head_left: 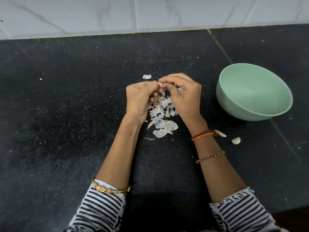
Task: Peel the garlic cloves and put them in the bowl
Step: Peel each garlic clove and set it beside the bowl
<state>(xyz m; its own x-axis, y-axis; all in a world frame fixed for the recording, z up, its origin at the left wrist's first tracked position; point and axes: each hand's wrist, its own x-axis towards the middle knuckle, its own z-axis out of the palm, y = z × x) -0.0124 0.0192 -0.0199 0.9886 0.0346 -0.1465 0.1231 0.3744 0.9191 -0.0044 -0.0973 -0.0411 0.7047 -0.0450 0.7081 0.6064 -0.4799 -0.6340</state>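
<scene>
A small garlic clove is pinched between my left hand and my right hand, above the black counter; only a pale sliver of it shows between the fingertips. Under both hands lies a heap of white garlic skins. A pale green bowl stands to the right, tilted toward me, and its visible inside holds nothing. Two peeled cloves lie on the counter by my right wrist: a long clove and a rounder clove.
The black speckled counter runs back to a white tiled wall. One loose skin lies just behind my hands. Tiny skin flecks are scattered around. A seam in the counter runs diagonally past the bowl.
</scene>
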